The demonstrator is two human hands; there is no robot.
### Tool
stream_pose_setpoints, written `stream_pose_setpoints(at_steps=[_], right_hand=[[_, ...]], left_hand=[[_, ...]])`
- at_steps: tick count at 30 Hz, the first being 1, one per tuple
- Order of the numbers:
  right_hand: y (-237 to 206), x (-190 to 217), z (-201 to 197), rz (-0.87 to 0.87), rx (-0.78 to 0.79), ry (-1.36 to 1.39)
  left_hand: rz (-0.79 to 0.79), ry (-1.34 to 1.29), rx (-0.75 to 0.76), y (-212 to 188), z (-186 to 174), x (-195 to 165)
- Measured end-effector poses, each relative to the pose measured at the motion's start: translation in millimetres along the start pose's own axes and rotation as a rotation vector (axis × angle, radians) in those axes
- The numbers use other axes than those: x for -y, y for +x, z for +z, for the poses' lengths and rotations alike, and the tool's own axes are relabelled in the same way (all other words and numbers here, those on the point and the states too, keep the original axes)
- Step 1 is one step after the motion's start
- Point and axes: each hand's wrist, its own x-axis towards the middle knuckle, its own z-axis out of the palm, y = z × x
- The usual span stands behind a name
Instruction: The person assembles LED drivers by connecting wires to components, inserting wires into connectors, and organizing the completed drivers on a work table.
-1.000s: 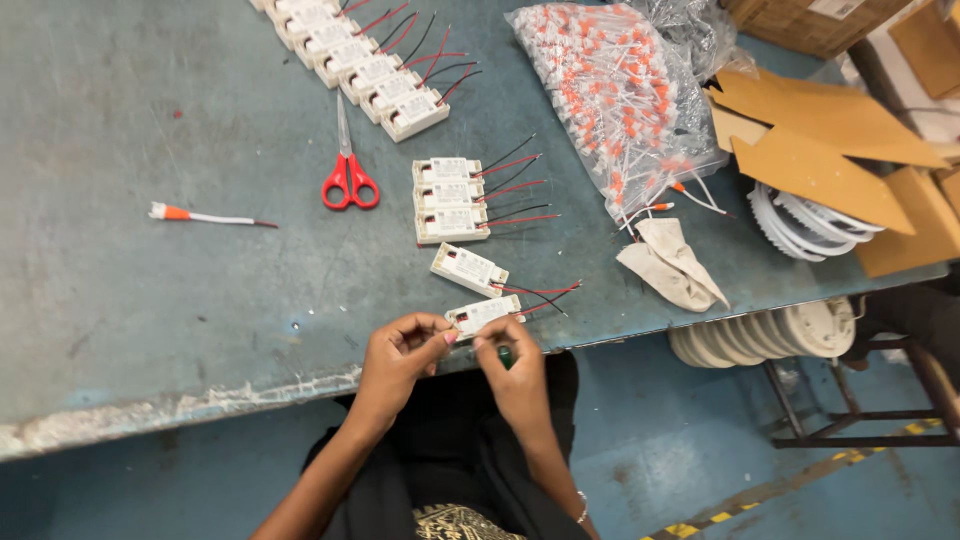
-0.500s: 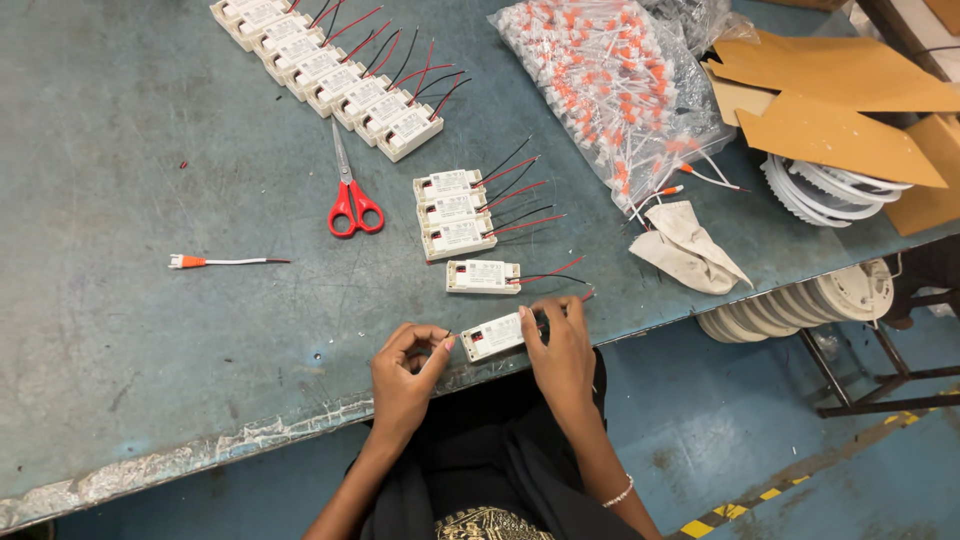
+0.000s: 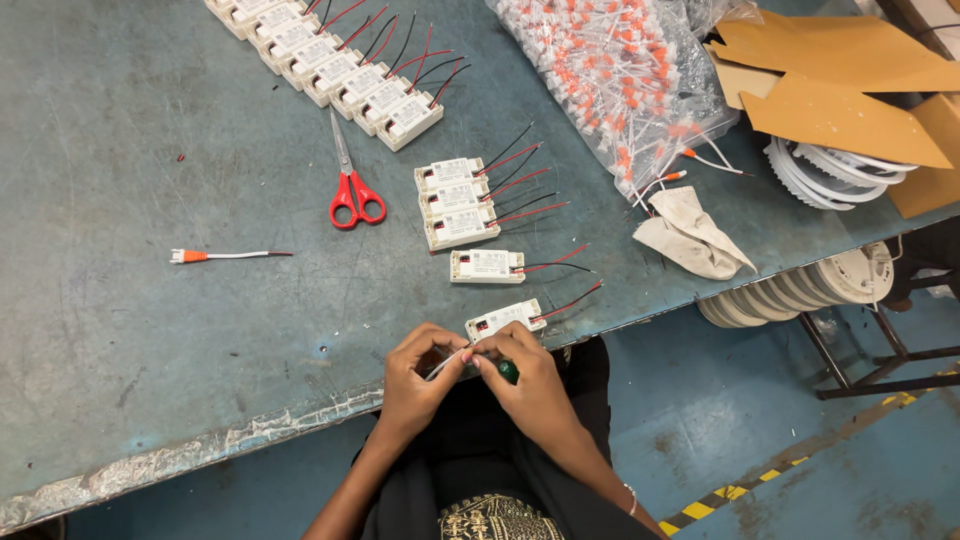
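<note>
— Head view looked straight down on a worn blue-grey table (image 3: 150,130). What were the hands doing at its near edge?

— Both were together just off the table's front edge. The left hand (image 3: 415,375) was curled, its fingertips pinching a thin white wire (image 3: 447,362) that ran across to the right hand (image 3: 530,385). The right hand was closed around a small tool with a dark green handle (image 3: 508,371); only the handle end showed past the fingers.

— And the white box near them?

— A small white driver module (image 3: 505,319) lay tilted at the table's edge, just above the right hand's knuckles, its red and black leads (image 3: 570,303) trailing to the right. I could not tell whether the fingers touched it.

— What else lay on the table?

— One more module (image 3: 487,266) sat alone just beyond it, flat, leads pointing right. Past that, a stack of three modules (image 3: 457,201) lay side by side, touching. A longer row of modules (image 3: 325,60) ran diagonally toward the far left corner. Red-handled scissors (image 3: 350,185) lay between that row and the stack, blades pointing away. Well apart on the left was a single white wire with an orange connector (image 3: 205,256).

— To the right?

— A clear bag of orange-tipped wires (image 3: 610,70) at the far side, a crumpled beige cloth (image 3: 690,235) near the table's right edge, and pieces of brown cardboard (image 3: 840,90) beyond. Round white discs (image 3: 800,290) were stacked below the table edge.
</note>
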Motion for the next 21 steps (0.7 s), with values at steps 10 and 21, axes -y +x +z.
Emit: stream_pose_setpoints(at_steps=[10, 21], right_hand=[[1.3, 5.1, -6.8, -0.082, -0.093, -0.022], [-3.5, -5.2, 13.0, -0.028, -0.208, 0.064]], left_hand=[[-0.008, -0.023, 0.021, 1.3, 1.1, -0.4], [-0.211, -0.169, 0.045, 3.3, 1.9, 9.2]])
